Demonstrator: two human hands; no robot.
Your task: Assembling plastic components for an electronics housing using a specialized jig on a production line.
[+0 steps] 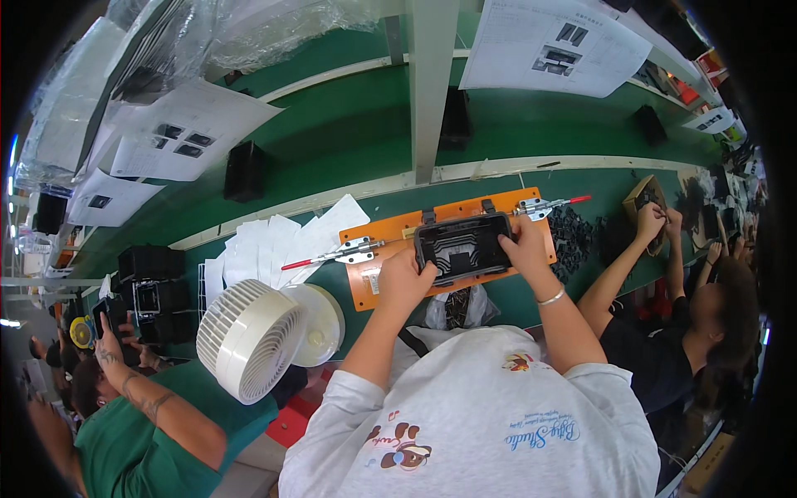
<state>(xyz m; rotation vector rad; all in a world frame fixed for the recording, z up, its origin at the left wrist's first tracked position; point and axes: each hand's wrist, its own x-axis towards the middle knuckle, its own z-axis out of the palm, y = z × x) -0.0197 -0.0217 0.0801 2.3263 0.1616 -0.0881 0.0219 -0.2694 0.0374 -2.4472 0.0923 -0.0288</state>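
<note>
A black rectangular plastic case (458, 264), its ribbed hollow inside facing up, is held level between my two hands. My left hand (403, 282) grips its left end, thumb over the rim. On the opposite end my right hand (527, 249) has a similar grip, thumb on the edge; the fingers underneath are mostly hidden. Below the case lies an orange fixture board (364, 290). Metal toggle clamps with red handles are fixed to it, a left clamp (359, 250) and a right clamp (538, 209). Two dark latch-like pieces stand at the case's far edge.
A white fan (253, 336) stands left of the board, before white paper sheets (264, 253). Small black parts (573, 241) are heaped on the right. A plastic bag (477, 307) lies nearer me. Black cases (154, 282) are stacked far left. People sit on both sides.
</note>
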